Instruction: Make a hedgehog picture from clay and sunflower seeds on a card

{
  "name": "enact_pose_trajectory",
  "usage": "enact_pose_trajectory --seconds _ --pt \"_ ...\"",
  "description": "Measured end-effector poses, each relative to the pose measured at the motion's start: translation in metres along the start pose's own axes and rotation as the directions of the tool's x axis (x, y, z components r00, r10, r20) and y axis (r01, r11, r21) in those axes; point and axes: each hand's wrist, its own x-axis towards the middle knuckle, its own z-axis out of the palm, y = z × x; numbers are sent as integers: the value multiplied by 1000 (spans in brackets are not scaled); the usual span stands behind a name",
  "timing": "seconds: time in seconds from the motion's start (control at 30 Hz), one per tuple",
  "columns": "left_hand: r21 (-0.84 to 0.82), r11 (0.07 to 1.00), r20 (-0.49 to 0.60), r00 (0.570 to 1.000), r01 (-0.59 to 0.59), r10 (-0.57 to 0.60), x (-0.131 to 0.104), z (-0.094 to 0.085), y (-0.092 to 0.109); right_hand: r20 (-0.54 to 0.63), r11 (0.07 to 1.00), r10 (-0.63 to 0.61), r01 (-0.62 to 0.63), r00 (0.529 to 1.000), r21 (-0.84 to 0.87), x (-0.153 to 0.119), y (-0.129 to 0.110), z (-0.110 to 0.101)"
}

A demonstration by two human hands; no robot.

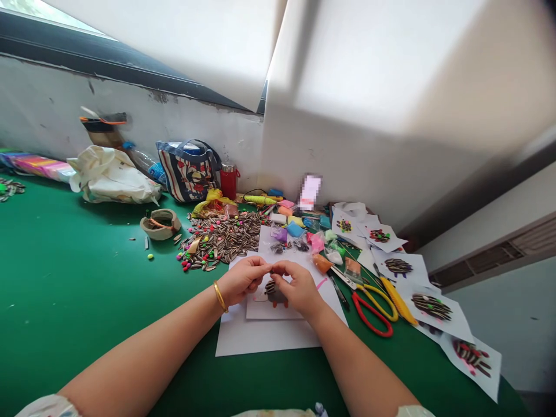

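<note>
- Left hand [247,280], right hand [299,288]: fingers pinched, tips meeting; any held piece too small to tell;
- Grey figure [277,296]: on white sheet [255,311], beneath hands;
- Striped seeds [230,234]: heaped beyond left hand

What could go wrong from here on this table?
Your left hand could scatter the heap of striped seeds just beyond it. Your right hand might bump the metal scissors with red and yellow handles to its right. The rightmost white paper sheet, near the edge of the green table, might slip off.

left hand [248,279], right hand [299,288] together over white paper [256,313]
</note>
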Motion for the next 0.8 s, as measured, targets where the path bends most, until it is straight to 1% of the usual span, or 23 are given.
enact_pose_trajectory --seconds 0.1,0.13,0.17,0.2,0.23,0.27,0.3,0.33,0.47,0.57,0.7,0.8 --pt "140 990 -44 999 -15 21 3 -3 0 -27 1000 14 -14 1000 -15 2 9 -1" --pt "222 975 -71 996 -28 45 5 -5 1 -35 999 21 -22 999 -26 2 13 -3" --pt "352 935 -102 991 -48 89 6 -7 1 -47 999 31 -33 998 -40 3 17 -6" --pt "500 864 -124 981 -67 148 8 -10 2 -56 997 43 -47 997 -56 4 22 -9" --pt "651 755 -131 967 -81 216 10 -13 3 -63 995 60 -65 996 -76 5 26 -13" --pt "781 618 -109 956 -86 271 12 -16 4 -68 992 79 -86 995 -97 6 31 -17" --pt "848 523 -87 952 -84 295 13 -18 4 -68 987 101 -108 993 -117 7 34 -20" --pt "889 450 -67 951 -80 301 14 -21 5 -69 982 125 -134 990 -134 7 37 -23" --pt "963 267 -46 964 -26 261 10 -22 4 -66 963 195 -204 979 -178 8 42 -28" --pt "990 140 -41 971 8 237 6 -19 3 -8 949 209 -205 978 -241 7 40 -26" --pt "1000 22 -25 976 21 217 5 -16 1 50 910 230 -197 972 -366 8 37 -24" --pt "999 -25 -25 978 31 206 6 -17 -1 64 885 242 -194 968 -422 8 37 -24"
